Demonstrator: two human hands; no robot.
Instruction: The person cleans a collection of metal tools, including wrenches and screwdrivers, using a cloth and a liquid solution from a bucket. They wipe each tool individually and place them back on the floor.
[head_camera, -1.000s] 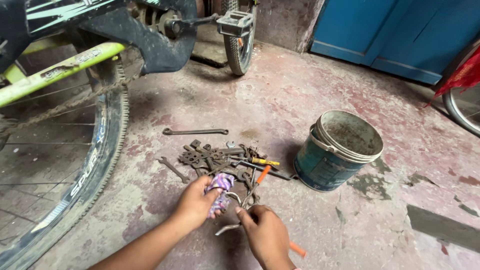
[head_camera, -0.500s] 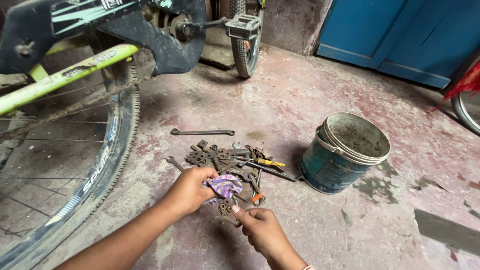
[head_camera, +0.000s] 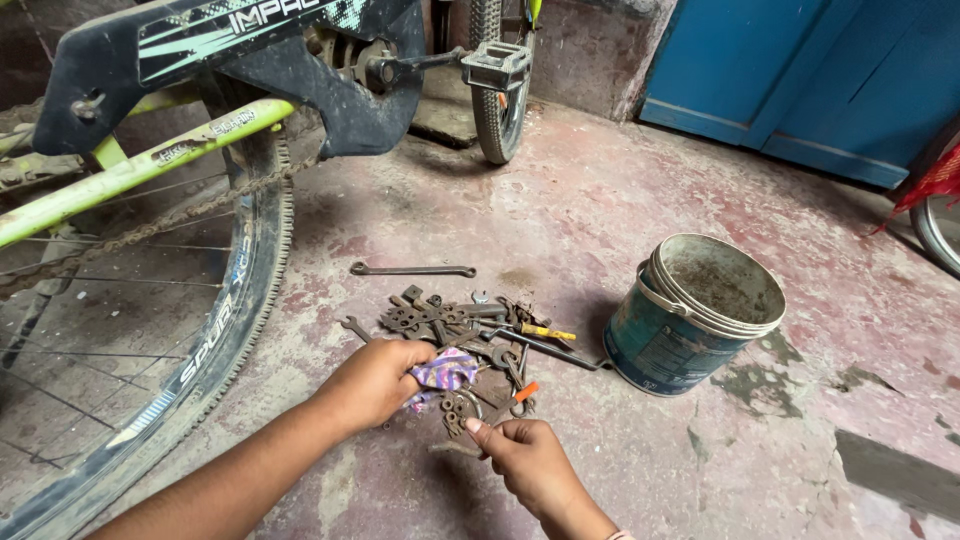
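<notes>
The sorting through the heap of rusty tools (head_camera: 470, 330) looks barely begun: nearly all of the spanners and small metal pieces lie tangled together on the stained concrete floor (head_camera: 600, 230), and the worn blue bucket (head_camera: 690, 315) at about three o'clock from the heap shows only a dirty bottom, with nothing visible inside. The left hand (head_camera: 375, 380) is closed around a crumpled purple patterned rag (head_camera: 443, 370), pressed against the heap's near edge at about seven o'clock. The right hand (head_camera: 525, 455), at six o'clock from the heap, pinches a small rusty metal piece (head_camera: 455, 445) between thumb and fingertips; what kind of piece it is cannot be told. One long slim spanner (head_camera: 412, 270) lies apart at twelve o'clock. The tools are dark brown with rust, mixed with a yellow-handled tool (head_camera: 545, 332) and an orange-tipped one (head_camera: 524, 392). A bicycle wheel (head_camera: 215, 330) stands at nine o'clock, a pedal (head_camera: 496, 62) beyond.
</notes>
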